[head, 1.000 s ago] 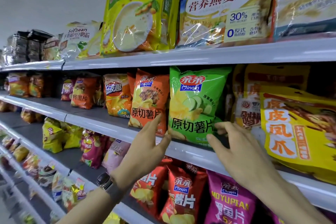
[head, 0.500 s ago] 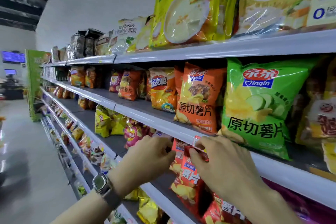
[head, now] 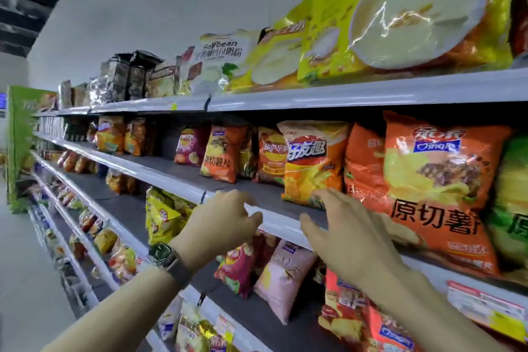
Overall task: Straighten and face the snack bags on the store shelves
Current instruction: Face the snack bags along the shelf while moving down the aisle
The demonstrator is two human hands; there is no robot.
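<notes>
A large orange chip bag [head: 434, 180] stands at the front of the middle shelf [head: 280, 221] on the right. To its left stands a yellow-orange chip bag [head: 313, 163], set a little further back. My right hand [head: 345, 234] reaches up with fingers spread, its fingertips at the lower corner of the yellow-orange bag, holding nothing. My left hand [head: 223, 223], with a watch on the wrist, hovers at the shelf's front edge, fingers loosely curled around nothing. More chip bags [head: 221, 156] stand further left and deeper on the same shelf.
The top shelf [head: 343, 96] carries big yellow-green powder bags [head: 400, 14]. Lower shelves hold a pink bag [head: 281, 274], red bags [head: 238, 264] and a yellow bag [head: 163, 216]. The aisle floor [head: 25, 280] runs along the left. A price tag [head: 485, 306] sits on the shelf edge at right.
The view has swung left along the shelves. Both hands have risen from the lower shelf to the middle shelf's edge, the right one now touching the yellow-orange bag.
</notes>
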